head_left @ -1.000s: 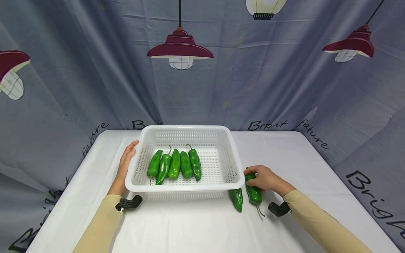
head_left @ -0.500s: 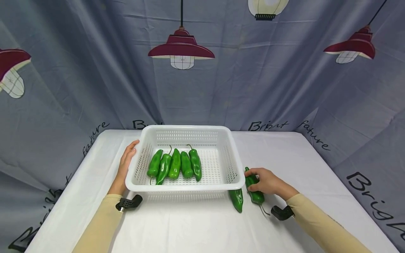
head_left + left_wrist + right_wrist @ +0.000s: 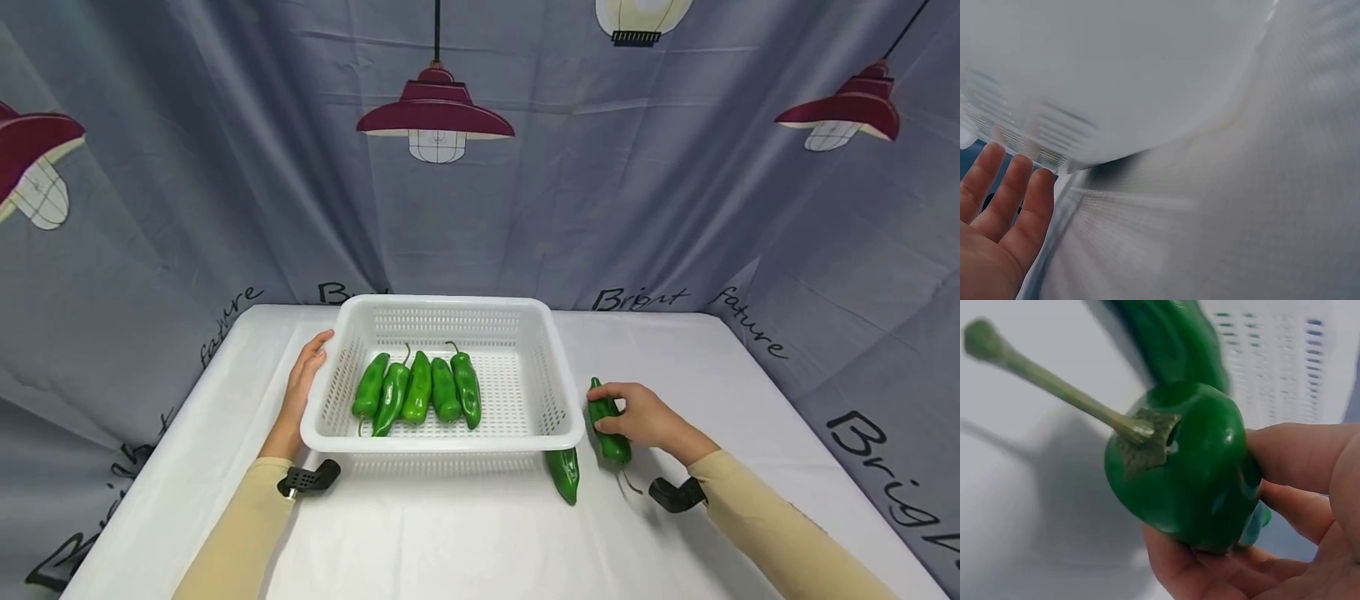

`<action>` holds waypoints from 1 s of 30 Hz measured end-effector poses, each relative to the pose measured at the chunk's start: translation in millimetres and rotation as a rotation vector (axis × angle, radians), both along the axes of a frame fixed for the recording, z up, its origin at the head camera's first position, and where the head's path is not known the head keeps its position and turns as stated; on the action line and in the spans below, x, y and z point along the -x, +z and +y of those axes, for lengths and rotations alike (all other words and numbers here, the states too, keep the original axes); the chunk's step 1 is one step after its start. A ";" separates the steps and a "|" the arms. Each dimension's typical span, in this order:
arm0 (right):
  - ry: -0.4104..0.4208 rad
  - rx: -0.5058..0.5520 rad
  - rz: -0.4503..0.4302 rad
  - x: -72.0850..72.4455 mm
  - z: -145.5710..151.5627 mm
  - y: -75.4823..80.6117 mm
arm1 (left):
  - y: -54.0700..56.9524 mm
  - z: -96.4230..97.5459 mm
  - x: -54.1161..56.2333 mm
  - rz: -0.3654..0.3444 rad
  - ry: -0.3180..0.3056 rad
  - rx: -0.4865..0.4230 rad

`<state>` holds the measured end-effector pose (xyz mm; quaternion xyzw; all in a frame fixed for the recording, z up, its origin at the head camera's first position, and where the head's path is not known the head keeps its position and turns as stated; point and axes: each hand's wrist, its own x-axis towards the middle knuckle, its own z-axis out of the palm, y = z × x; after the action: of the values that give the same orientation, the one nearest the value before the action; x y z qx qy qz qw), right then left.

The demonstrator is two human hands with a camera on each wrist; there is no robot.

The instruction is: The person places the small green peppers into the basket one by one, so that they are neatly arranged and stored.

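Note:
My right hand (image 3: 641, 417) grips a green pepper (image 3: 615, 450) right of the white basket (image 3: 442, 444). The right wrist view shows the thumb and fingers around this pepper (image 3: 1191, 469), its stem toward the camera and its shadow on the cloth. A second green pepper (image 3: 564, 479) lies at the basket's front right corner, one end hidden by the rim. Along the basket's left side, my left hand (image 3: 295, 396) rests with fingers extended. In the left wrist view those fingers (image 3: 1038, 203) are straight beside the slotted wall. Several green peppers (image 3: 417, 390) lie side by side inside the basket.
A white cloth (image 3: 450, 533) covers the table. Behind it and at both sides hangs a grey-blue curtain (image 3: 540, 217) printed with lamps and lettering. Bare basket floor (image 3: 501, 392) shows right of the row of peppers.
My right hand has lifted the gripped pepper off the cloth and moved it slightly away from the basket. The left hand, the basket and the other peppers stay in place; the view shifts slightly.

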<state>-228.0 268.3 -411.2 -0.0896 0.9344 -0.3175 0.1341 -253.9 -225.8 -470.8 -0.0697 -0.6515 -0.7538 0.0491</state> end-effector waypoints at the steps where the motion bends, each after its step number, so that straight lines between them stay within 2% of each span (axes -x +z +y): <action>1: 0.008 0.009 0.013 1.6 1.0 4.2 | 0.1 -0.2 0.5 0.004 0.000 0.001; 9: -0.032 0.039 0.086 15.9 -5.5 52.5 | 1.6 0.0 0.7 0.000 0.008 0.021; 13: -0.034 0.044 0.096 21.5 -13.5 68.0 | 0.8 0.0 0.4 0.000 0.011 0.021; 19: -0.019 0.065 0.111 27.9 -26.3 79.1 | -0.9 -0.6 0.0 0.006 0.010 0.021; 30: -0.029 0.176 0.013 44.6 -63.0 87.6 | 0.3 -0.3 -0.9 -0.010 0.016 0.043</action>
<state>-272.5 205.3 -323.6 -0.0896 0.9049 -0.3998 0.1152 -253.0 -226.1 -470.5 -0.0618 -0.6683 -0.7396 0.0505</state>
